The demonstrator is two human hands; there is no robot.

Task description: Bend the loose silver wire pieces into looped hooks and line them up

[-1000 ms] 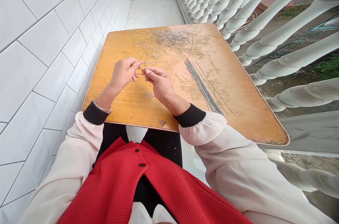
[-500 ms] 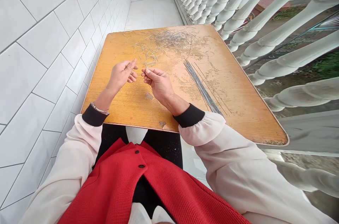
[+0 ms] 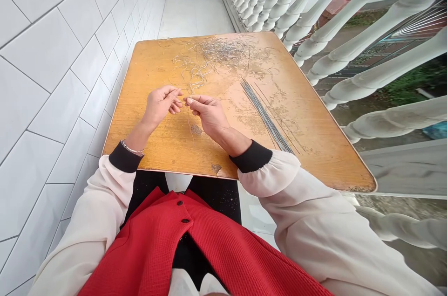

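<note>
Close together over the middle of the wooden table (image 3: pixel 139 147), both my hands work at a thin wire (image 3: pixel 192 130). My right hand (image 3: pixel 211 116) pinches it between thumb and forefinger, and a loose, slightly wavy end hangs below those fingertips. On the other side of a small gap, my left hand (image 3: pixel 159 107) has its thumb and forefinger pressed together at the wire, the other fingers loosely curled. The part between the fingertips is too fine to follow. Just beyond the hands lie loose, curled wires (image 3: pixel 197 74).
A tangled heap of thin wire (image 3: pixel 223 49) covers the table's far part. Right of my hands lies a bundle of straight grey wires (image 3: pixel 265 116), with a few single ones beside it. A white tiled wall (image 3: pixel 84 72) stands left, a white balustrade (image 3: pixel 335 67) right.
My hands have moved slightly nearer each other, and the left thumb and forefinger have come together. The wire's loose end now shows hanging under the right fingertips. The view has shifted a little.
</note>
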